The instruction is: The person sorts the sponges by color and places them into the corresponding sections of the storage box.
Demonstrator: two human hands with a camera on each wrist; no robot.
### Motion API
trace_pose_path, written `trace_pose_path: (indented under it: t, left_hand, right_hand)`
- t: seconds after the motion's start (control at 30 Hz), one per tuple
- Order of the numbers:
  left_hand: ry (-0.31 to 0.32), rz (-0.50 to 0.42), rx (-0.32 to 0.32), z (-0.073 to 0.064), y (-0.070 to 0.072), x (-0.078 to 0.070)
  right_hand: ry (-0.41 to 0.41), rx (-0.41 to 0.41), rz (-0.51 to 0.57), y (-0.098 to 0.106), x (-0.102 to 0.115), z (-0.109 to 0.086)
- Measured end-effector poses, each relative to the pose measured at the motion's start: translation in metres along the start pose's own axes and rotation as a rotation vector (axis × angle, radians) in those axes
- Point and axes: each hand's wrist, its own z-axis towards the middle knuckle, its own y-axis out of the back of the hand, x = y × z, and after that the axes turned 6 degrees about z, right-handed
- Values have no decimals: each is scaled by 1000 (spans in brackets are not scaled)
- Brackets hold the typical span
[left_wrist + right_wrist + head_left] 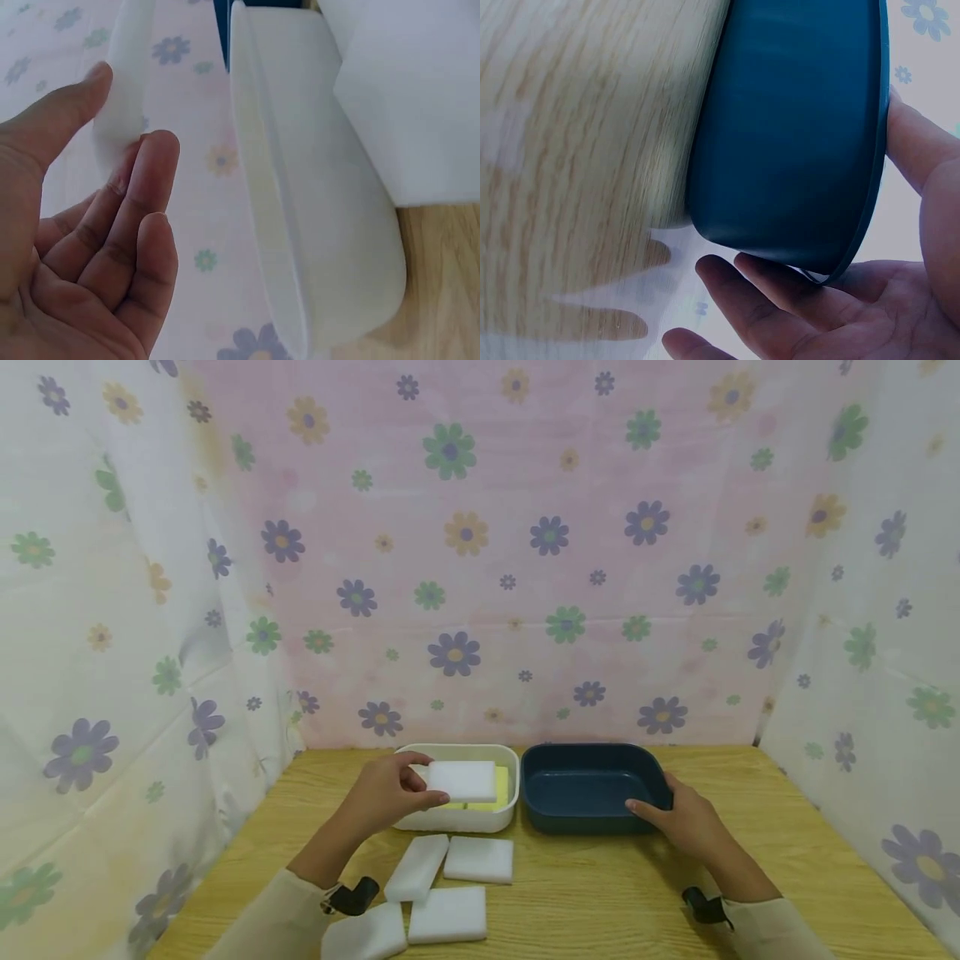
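My left hand (pixel 387 793) pinches a white block (pixel 462 782); at its 3 o'clock, my right hand (pixel 687 818) grips the blue tub (pixel 581 822).

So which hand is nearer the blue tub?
Right: the right hand grips the blue tub at its right end; the left hand is well to its left, over the white tub.

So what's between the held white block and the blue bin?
In the head view: the exposed part of a yellow block, then the right wall of the white bin.
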Motion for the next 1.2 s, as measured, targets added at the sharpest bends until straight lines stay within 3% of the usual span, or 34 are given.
trace_pose_path:
  t: [0.23,0.97,1.2]
  left_hand:
    - [9,-25,7,9,-20,-11]
    - [-49,-70,64,37,-59,-42]
    - [-32,-80,94,46,-74,-51]
  right_hand:
    - [7,4,3,-1,1,-1]
    - [-11,8,10,2,-1,-1]
    - [3,-2,8,0,-1,0]
